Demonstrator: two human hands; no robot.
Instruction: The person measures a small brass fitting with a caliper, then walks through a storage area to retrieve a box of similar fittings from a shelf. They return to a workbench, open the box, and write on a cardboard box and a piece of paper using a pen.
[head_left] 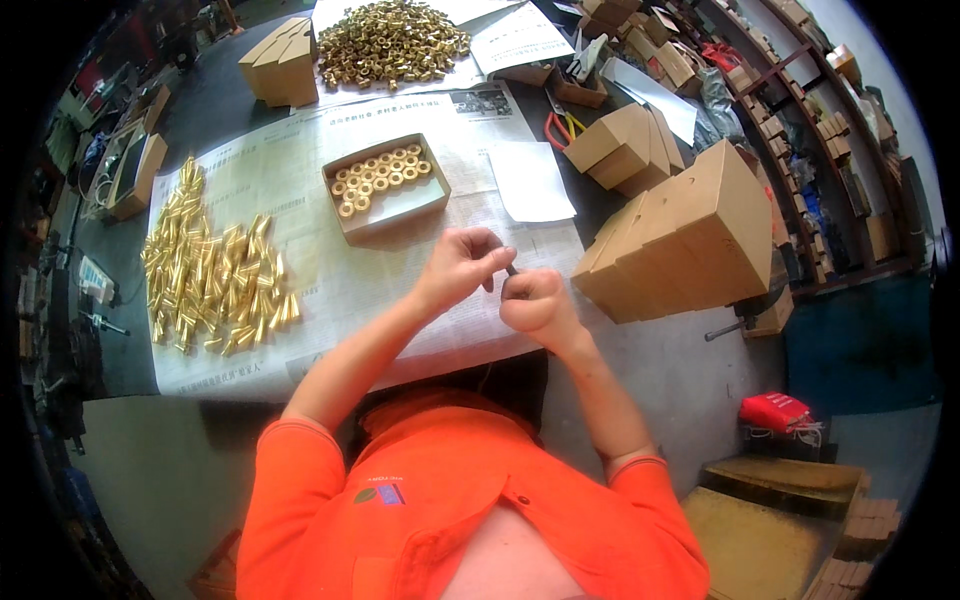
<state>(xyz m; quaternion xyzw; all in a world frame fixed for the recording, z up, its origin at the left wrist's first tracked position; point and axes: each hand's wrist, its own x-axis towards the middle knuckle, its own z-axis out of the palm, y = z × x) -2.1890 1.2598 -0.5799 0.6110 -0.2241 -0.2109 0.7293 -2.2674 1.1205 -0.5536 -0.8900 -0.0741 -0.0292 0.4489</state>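
Observation:
My left hand (458, 268) is closed in a pinch over the newspaper, just in front of the open cardboard box (395, 220). What its fingers hold is hidden. Close beside it, my right hand (540, 308) is curled round a thin dark rod (511, 270) whose end points up toward my left fingertips. Brass rings (380, 178) that look like nuts stand in rows inside the box, filling its far part. To the left lies a heap of tapered brass pieces (225, 280). Farther back is a large pile of small brass fittings (390, 45).
Newspaper (420, 345) covers the tabletop. Closed cardboard boxes (670, 240) stand close on the right, with another carton (282, 65) at the far left. A white sheet (530, 180) lies beyond my right hand, near red-handled pliers (558, 128). Loaded shelves (800, 110) line the right side.

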